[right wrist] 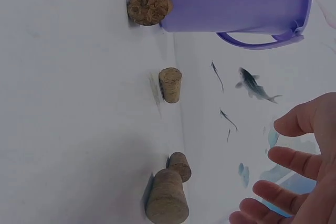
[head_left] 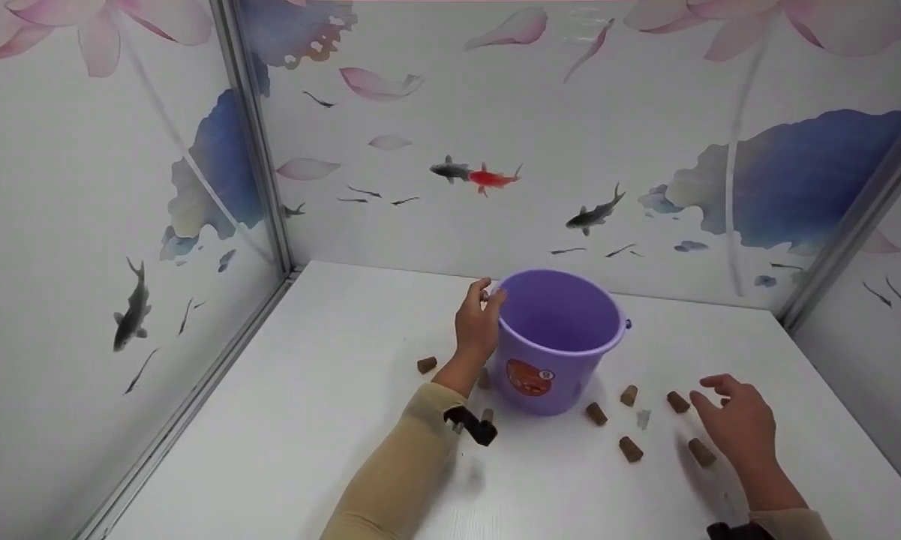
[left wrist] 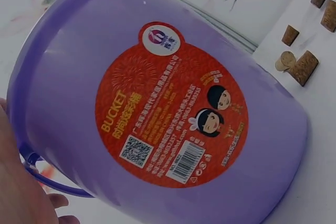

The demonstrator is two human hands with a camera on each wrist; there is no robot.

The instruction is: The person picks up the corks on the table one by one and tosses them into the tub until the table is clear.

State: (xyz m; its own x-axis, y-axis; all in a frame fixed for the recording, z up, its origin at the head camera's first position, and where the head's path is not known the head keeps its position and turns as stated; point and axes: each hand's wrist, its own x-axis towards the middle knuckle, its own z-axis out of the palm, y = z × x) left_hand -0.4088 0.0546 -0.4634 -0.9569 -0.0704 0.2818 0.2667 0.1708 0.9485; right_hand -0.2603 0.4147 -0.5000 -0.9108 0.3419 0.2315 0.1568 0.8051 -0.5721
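Note:
A purple bucket (head_left: 548,382) with a red round label (left wrist: 173,103) stands upright on the white table. At the left of its rim, my left hand (head_left: 477,324) grips the bucket near the handle joint, fingers partly hidden. My right hand (head_left: 743,426) hovers to the right of the bucket, fingers spread and slightly bent, holding nothing. Below and beside that hand lie tapered cork stoppers: one cork (head_left: 677,402) is close to the fingertips and another cork (head_left: 701,453) is nearer the front. In the right wrist view, a large-looking cork (right wrist: 167,198) overlaps a smaller-looking one.
More corks are scattered about, such as a cork (head_left: 596,414) in front of the bucket and a cork (head_left: 427,365) left of it. A pale mark (head_left: 644,418) shows among them on the table (head_left: 285,420). White panels (head_left: 390,217) painted with fish and lotus enclose the back and sides.

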